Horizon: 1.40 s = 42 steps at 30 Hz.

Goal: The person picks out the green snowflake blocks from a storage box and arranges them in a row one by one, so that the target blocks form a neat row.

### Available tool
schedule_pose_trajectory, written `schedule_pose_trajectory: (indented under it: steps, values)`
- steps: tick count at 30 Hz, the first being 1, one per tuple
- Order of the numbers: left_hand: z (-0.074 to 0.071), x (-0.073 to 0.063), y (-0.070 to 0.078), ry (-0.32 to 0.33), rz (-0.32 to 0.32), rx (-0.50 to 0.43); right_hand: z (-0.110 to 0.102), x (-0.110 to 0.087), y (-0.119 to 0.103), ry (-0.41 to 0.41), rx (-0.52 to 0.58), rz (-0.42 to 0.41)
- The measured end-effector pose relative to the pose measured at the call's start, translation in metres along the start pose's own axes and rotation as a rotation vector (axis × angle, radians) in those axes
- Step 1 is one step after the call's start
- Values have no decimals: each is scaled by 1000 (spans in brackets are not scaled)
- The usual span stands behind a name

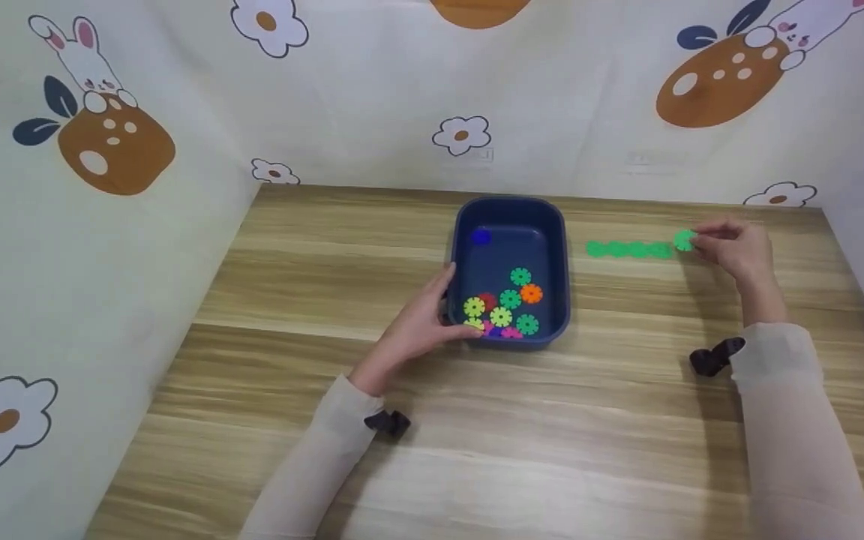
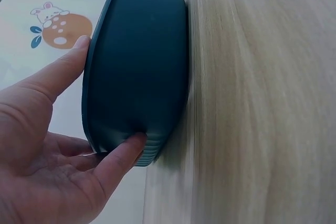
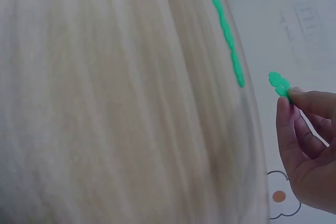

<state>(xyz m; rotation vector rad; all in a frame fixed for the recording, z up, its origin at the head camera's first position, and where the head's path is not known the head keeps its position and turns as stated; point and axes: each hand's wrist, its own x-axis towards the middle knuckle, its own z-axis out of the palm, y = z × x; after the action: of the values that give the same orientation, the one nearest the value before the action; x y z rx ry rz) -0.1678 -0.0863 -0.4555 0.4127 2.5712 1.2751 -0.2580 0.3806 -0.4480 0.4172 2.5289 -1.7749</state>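
Note:
A dark blue plastic tub [image 1: 498, 259] stands on the table with several notched plastic discs in it, mostly gathered at its near end. My left hand [image 1: 418, 324] grips the tub's near left corner. In the left wrist view the thumb [image 2: 126, 153] presses on the tub's outer wall [image 2: 139, 51] and one fingertip touches the rim. Between thumb and fingertips my right hand [image 1: 745, 251] pinches a green notched disc [image 1: 683, 240], just past the right end of a row of green discs [image 1: 618, 250]. In the right wrist view, the held disc [image 3: 278, 83] is raised off the table.
Inside the tub a blue disc [image 1: 481, 237] lies apart at the far left, and an orange disc [image 1: 531, 293] lies among green and yellow ones. A patterned cloth [image 1: 372, 90] hangs behind the wooden table [image 1: 552, 420] and at both sides.

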Motion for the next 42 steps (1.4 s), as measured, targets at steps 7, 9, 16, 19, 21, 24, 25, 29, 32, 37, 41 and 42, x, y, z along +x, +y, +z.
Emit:
schedule_pose_trajectory:
  steps: [7, 9, 16, 19, 21, 24, 25, 29, 32, 37, 41, 42]
  values:
    - [1, -1, -2, 6, 5, 4, 0, 0, 11, 3, -49, 76]
    - [1, -1, -2, 6, 7, 3, 1, 0, 12, 11, -50, 92]
    - [1, -1, -4, 8, 7, -4, 7, 4, 11, 52, -151, 114]
    - [0, -2, -4, 9, 7, -5, 9, 4, 10, 58, -214, 123]
    - [0, -2, -4, 9, 3, -3, 10, 4, 8, 60, -244, 133]
    - [0, -2, -3, 13, -2, 1, 12, 4, 6, 59, -302, 144]
    - [-1, -2, -3, 13, -7, 2, 13, 3, 5, 57, -321, 142]
    - [-1, -3, -3, 15, -9, 9, 15, 2, 3, 66, -385, 111]
    - [-1, -3, -3, 16, -11, 7, 17, 3, 4, 77, -421, 83]
    - [-1, -3, -1, 21, -18, 0, 14, 5, 7, 66, -400, 87]
    - [0, -2, 0, 11, -12, 4, 8, 6, 12, 70, -274, 138]
    - [0, -2, 0, 9, -15, 5, 7, 6, 12, 67, -224, 151]
